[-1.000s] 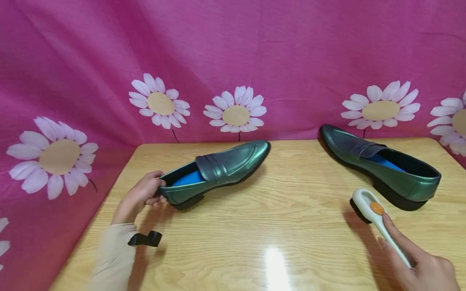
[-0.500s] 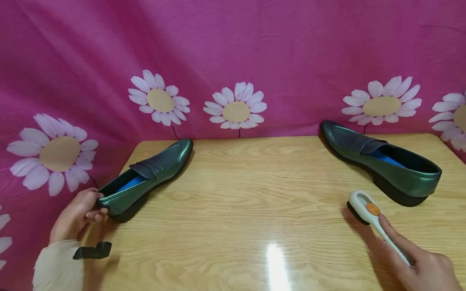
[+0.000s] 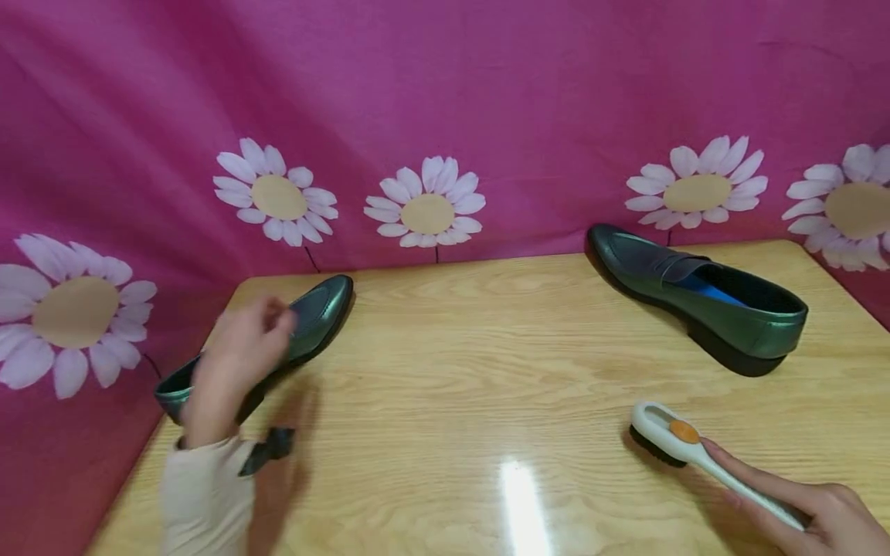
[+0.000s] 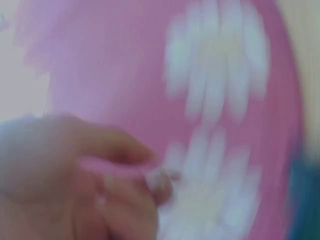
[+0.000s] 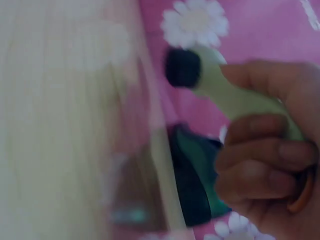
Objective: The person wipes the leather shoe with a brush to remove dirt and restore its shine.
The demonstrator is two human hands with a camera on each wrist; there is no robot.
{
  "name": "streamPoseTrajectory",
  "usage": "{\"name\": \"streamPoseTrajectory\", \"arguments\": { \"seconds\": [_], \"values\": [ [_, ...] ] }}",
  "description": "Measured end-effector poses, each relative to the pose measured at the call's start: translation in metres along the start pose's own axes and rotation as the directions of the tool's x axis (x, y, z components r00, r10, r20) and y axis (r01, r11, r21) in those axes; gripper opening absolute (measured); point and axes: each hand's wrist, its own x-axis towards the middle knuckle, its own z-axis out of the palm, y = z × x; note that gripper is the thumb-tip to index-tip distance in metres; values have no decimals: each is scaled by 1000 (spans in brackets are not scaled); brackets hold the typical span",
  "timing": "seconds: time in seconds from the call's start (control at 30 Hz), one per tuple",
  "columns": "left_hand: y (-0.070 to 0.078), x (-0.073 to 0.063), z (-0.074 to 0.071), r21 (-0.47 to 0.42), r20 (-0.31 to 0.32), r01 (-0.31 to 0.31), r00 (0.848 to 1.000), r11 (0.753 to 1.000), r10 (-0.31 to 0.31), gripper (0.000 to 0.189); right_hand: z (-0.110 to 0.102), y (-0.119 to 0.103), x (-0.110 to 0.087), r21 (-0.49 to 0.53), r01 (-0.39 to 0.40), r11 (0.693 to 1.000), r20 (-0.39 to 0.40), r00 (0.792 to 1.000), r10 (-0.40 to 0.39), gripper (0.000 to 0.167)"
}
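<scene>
On the left of the wooden table lies a dark green loafer [image 3: 321, 318], its toe towards the back. My left hand [image 3: 239, 357] is over its middle in the head view, hiding part of the upper. The left hand's fingers are loosely bent and blurred, with nothing held between them in the left wrist view. My right hand [image 3: 823, 510] grips the handle of a white shoe brush [image 3: 726, 467], forefinger near its orange button [image 3: 684, 431]. The black bristles [image 3: 653, 448] face down close over the table. A matching loafer [image 3: 695, 297] with a blue insole stands at the back right.
The light wooden table [image 3: 445, 371] ends at the back against a pink curtain [image 3: 528, 116] printed with white daisies. More curtain hangs along its left side. A bright light reflection shows near the front middle.
My left hand carried the loafer leftwards by its heel, let go of it and moved right and up over it. The brush in my right hand has shifted a little left and down.
</scene>
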Motion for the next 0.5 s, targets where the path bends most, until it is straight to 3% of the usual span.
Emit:
{"name": "streamPoseTrajectory", "arguments": {
  "seconds": [0.03,0.07,0.1,0.13,0.17,0.23,0.3,0.37,0.43,0.5],
  "values": [
    [24,11,19,-63,15,-129,991,990,130,24,1,6,-1,8,20,1000,13,1000,-20,58],
    [51,23,39,-140,41,-238,968,961,246,22,3,13,-1,22,51,998,20,998,-52,57],
    [78,34,62,-213,61,-333,934,918,353,20,4,20,0,55,96,994,48,994,-98,54],
    [106,43,84,-266,88,-415,888,870,450,18,5,27,0,99,159,982,69,984,-167,51],
    [134,52,106,-299,92,-510,826,806,556,17,7,33,1,161,217,963,101,967,-235,48],
    [191,66,144,-345,115,-638,699,688,706,20,11,40,2,255,287,923,138,934,-329,44],
    [243,73,175,-355,122,-730,584,585,803,25,14,44,2,302,360,883,117,905,-409,43],
    [282,76,199,-356,145,-779,500,516,854,33,17,42,1,294,431,853,71,880,-469,45],
    [309,77,220,-365,188,-797,443,481,877,37,20,38,1,306,495,813,42,846,-531,47],
    [326,75,237,-369,270,-797,400,478,876,41,25,35,2,375,567,734,43,780,-625,53]
  ]
}}
